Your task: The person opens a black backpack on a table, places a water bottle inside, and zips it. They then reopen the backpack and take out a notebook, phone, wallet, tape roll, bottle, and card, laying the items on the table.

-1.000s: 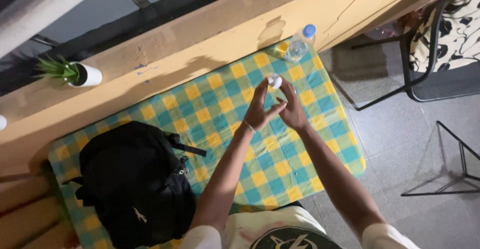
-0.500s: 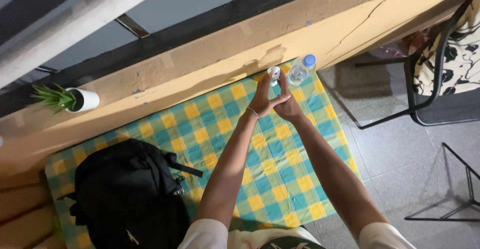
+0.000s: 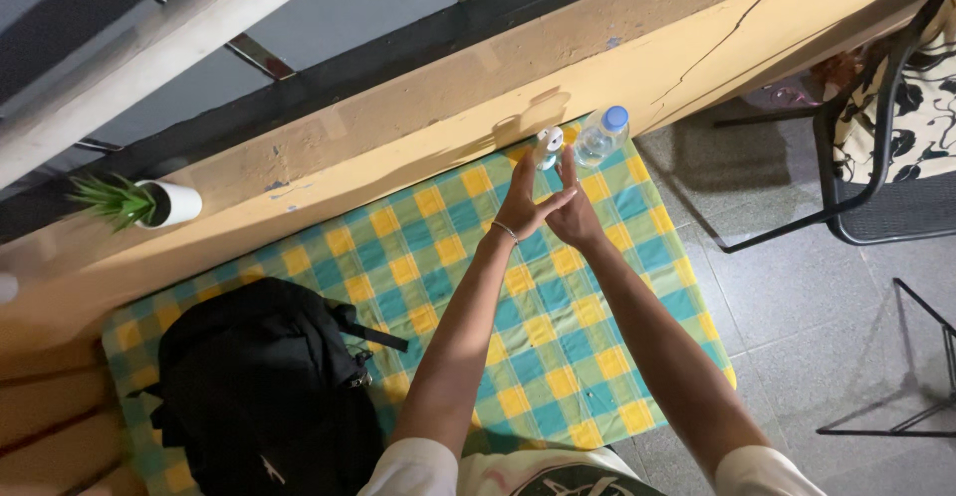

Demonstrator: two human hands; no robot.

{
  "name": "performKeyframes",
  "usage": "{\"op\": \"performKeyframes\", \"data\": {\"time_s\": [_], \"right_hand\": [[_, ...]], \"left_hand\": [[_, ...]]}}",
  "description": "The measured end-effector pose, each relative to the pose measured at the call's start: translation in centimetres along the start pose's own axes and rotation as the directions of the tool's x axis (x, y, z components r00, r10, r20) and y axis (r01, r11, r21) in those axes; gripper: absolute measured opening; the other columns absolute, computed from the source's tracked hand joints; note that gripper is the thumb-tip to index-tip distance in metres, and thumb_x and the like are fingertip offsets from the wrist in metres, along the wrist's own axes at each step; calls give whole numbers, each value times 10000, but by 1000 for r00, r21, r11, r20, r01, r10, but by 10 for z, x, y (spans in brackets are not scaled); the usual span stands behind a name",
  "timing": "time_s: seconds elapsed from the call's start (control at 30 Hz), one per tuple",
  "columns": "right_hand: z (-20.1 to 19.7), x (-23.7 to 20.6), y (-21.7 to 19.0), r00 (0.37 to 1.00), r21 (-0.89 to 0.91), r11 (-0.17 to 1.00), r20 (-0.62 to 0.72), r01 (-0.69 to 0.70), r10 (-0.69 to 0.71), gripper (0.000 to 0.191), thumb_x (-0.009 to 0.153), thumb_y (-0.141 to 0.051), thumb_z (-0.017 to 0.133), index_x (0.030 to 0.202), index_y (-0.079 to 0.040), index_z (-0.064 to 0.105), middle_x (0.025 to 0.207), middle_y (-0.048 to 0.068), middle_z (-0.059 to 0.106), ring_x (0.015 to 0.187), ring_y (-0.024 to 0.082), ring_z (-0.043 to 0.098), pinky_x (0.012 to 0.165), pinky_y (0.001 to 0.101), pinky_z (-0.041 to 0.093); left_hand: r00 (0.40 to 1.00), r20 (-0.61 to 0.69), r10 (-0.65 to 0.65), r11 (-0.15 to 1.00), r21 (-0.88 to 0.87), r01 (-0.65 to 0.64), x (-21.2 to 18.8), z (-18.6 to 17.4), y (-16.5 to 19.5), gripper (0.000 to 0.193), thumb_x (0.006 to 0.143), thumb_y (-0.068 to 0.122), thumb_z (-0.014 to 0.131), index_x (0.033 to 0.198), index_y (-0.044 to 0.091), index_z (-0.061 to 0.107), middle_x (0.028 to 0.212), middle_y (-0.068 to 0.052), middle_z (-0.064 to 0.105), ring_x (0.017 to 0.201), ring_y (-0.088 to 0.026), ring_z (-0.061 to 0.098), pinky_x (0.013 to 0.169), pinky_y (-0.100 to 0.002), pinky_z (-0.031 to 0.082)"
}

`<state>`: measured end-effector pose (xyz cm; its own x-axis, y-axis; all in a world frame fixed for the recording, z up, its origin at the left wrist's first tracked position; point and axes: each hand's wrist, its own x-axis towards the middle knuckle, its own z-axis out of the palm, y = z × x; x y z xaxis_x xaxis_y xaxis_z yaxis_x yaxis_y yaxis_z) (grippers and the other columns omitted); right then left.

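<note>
Both my arms stretch to the far right corner of a table under a yellow, green and blue checked cloth (image 3: 558, 357). My left hand (image 3: 523, 197) has its fingertips around a small clear bottle with a white cap (image 3: 548, 143), which is upright near the cloth's far edge. My right hand (image 3: 578, 215) lies against the left palm, one finger pointing up beside the small bottle, and holds nothing that I can see. A larger clear plastic bottle with a blue cap (image 3: 603, 134) stands just right of them.
A black backpack (image 3: 259, 386) lies on the cloth's near left part. A small green plant in a white pot (image 3: 159, 203) sits on the yellow ledge (image 3: 398, 108) behind the table. A black chair with a patterned cushion (image 3: 896, 137) and a wire frame (image 3: 926, 376) stand on the tiled floor to the right.
My hands have moved away from me, from over the middle of the cloth to its far right corner, carrying the small white-capped bottle next to the blue-capped one.
</note>
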<state>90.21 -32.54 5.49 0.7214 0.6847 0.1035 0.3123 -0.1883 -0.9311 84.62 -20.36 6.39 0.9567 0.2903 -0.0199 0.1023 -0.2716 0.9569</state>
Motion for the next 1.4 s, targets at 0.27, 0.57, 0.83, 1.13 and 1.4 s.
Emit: {"op": "performKeyframes", "data": {"time_s": [0.27, 0.57, 0.83, 1.13, 1.4], "right_hand": [[45, -128, 31, 994, -33, 994, -25, -107, 107, 818, 879, -43, 703, 1589, -41, 295, 1494, 265, 520, 1360, 372, 561, 1013, 444, 525], [131, -322, 1, 762, -46, 859, 440, -510, 475, 297, 907, -185, 689, 1170, -49, 708, 949, 102, 799, 853, 201, 762, 785, 358, 604], [249, -332, -64, 759, -131, 950, 575, -283, 306, 263, 941, -244, 689, 1120, -55, 722, 974, 98, 778, 864, 182, 739, 762, 362, 589], [417, -383, -170, 620, -219, 817, 556, -534, 554, 434, 992, -432, 652, 935, -12, 747, 780, 116, 731, 720, 168, 712, 667, 351, 571], [445, -394, -187, 448, 354, 281, 605, -892, 658, 322, 948, -340, 679, 1137, -81, 643, 921, 81, 709, 842, 253, 712, 733, 444, 588]], "left_hand": [[962, -58, -267, 962, -81, 262, -164, 17, -55, 944, 919, 524, 693, 1601, 12, 289, 1639, -242, 327, 1522, -359, 347, 1233, -460, 290], [892, 16, -452, 891, -45, 452, -470, 13, -75, 342, 904, 312, 761, 1112, 45, 706, 1136, -143, 689, 1056, -290, 688, 941, -392, 538], [962, -237, -135, 903, 370, 218, -560, -112, -65, 290, 871, 211, 695, 1138, 96, 699, 1150, -130, 693, 1122, -356, 650, 966, -427, 531], [958, -110, -266, 634, 728, 260, -676, -282, -93, 892, 743, 422, 844, 1490, 141, 445, 1556, -186, 292, 1438, -440, 220, 1143, -700, 95], [966, -238, -101, 684, 688, 242, -705, -277, -133, 691, 838, 328, 817, 1407, 86, 508, 1483, -180, 386, 1435, -400, 303, 1172, -711, 67]]}}
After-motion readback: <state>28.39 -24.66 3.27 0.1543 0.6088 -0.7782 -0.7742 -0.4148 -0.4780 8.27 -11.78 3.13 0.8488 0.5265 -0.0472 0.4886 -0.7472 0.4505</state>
